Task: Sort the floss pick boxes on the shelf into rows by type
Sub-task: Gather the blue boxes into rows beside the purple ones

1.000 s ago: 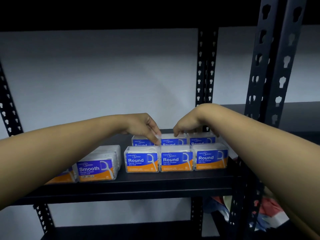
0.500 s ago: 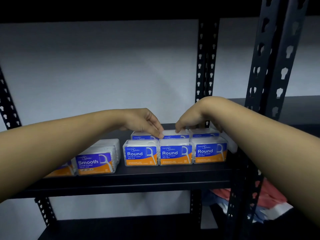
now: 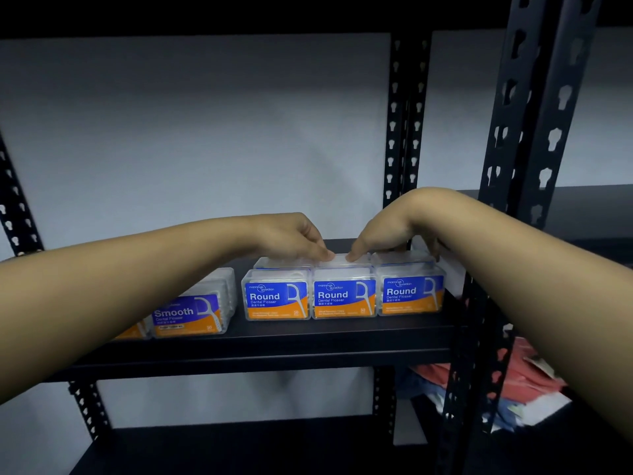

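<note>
1. Reaching over the front row of three "Round" boxes [image 3: 344,298] at the right of the shelf [image 3: 260,351], left hand [image 3: 294,240] and right hand [image 3: 380,231] meeting, fingertips down, on the middle box of the back row [image 3: 342,260].
2. Grip of each hand pressed onto that lid, apparently not pinching; hard to tell behind the front row.
3. Best done by nudging squarely backward, level with its neighbours, without toppling the front row.
4. "Smooth" boxes [image 3: 188,313] grouped apart at left.
</note>
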